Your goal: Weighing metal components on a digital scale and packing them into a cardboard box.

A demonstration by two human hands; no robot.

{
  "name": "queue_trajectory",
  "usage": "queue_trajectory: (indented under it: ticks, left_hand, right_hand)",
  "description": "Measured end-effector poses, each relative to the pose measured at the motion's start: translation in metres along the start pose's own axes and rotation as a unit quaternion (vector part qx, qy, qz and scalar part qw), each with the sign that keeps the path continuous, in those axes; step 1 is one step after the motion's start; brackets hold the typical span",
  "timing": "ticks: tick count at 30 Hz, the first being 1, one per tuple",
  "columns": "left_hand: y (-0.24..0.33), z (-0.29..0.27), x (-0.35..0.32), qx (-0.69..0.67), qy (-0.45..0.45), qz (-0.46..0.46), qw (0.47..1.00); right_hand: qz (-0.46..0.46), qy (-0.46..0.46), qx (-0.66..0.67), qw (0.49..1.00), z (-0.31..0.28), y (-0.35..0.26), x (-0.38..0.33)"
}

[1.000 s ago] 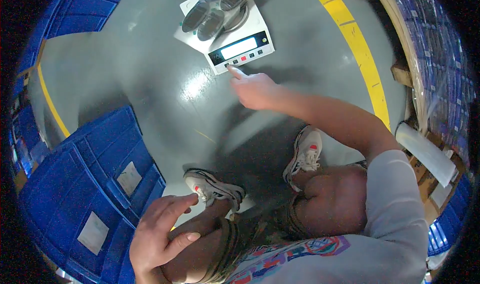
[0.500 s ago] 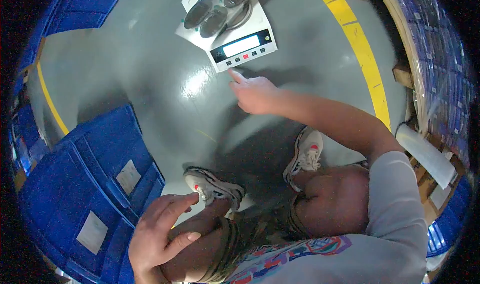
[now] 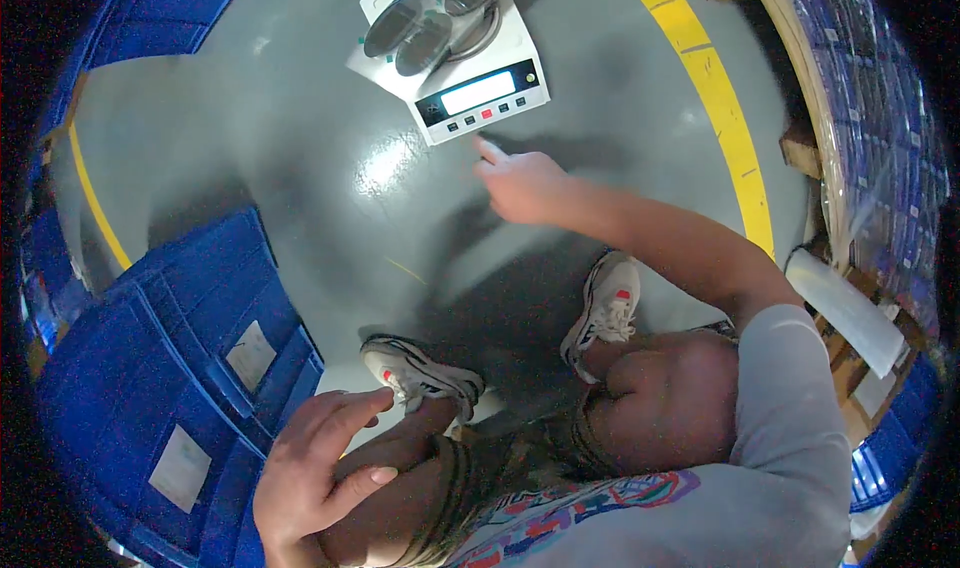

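Observation:
A white digital scale [image 3: 519, 79] with a lit display and a row of small buttons lies on the grey floor ahead of me. Several dark, glossy oval pieces [image 3: 424, 44] rest on it, partly cut off by the top edge; their kind is unclear. My right hand [image 3: 530, 185] reaches toward the scale's front edge. Its index finger is stretched out just short of the buttons, the others are curled, and nothing is in it. Down at the lower left, my left hand [image 3: 318, 465] hovers over my left leg, empty, fingers loosely bent with the thumb apart.
To my left stands a blue fabric-like container [image 3: 200, 308] with white labels; another blue one [image 3: 155, 18] is at the far left. A yellow floor line [image 3: 720, 93] runs along the right, beside a wooden pallet [image 3: 800, 155] and wrapped goods [image 3: 885, 118].
My right hand has shifted slightly to the right along the scale's front edge, index finger still outstretched. My left hand stays in about the same place. The view has moved slightly.

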State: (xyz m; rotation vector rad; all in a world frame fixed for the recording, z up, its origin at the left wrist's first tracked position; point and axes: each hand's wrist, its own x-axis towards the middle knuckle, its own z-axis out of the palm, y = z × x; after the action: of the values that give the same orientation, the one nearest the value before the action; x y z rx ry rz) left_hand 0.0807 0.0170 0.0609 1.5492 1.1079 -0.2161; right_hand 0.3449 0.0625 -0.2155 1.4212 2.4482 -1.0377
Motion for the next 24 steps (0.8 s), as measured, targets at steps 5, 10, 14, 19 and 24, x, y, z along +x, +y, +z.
queue_trajectory:
  ticks: [5,10,14,19,24]
  left_hand:
    - [-0.002,-0.002,0.000,0.005,-0.009,0.001,1.000]
    - [-0.003,-0.002,0.001,0.009,-0.012,-0.001,1.000]
    - [-0.002,-0.003,0.003,0.007,-0.015,-0.001,1.000]
    - [0.000,-0.002,0.005,0.020,-0.013,0.004,1.000]
    - [-0.003,0.000,0.005,0.019,-0.014,0.003,1.000]
  right_hand:
    - [0.020,0.011,-0.064,0.998,-0.008,0.013,-0.011]
    - [0.056,0.014,-0.112,0.992,-0.018,0.015,-0.013]
    - [0.089,0.035,-0.149,0.984,-0.027,0.021,-0.014]
    - [0.057,0.035,-0.109,0.992,-0.022,0.036,-0.019]
    - [0.030,0.011,-0.101,0.994,-0.020,0.029,-0.014]
